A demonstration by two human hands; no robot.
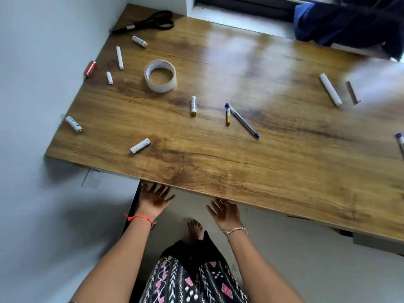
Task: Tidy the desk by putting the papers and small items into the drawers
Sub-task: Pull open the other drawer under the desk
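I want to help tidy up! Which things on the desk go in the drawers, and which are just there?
To put away: tape roll, scissors, blue pen, batteries such as, white marker.

Just there: blue cloth by the window, desk itself.

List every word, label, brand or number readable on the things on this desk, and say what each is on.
No text can be read with certainty.
Battery at the desk's middle: dark print along the white casing, too blurred to read.
Battery near the front edge: faint markings, too small.
Battery at the left edge: printed marks, illegible.
Battery near the scissors: coloured marks, illegible.
Tape roll, blue pen: no print visible.
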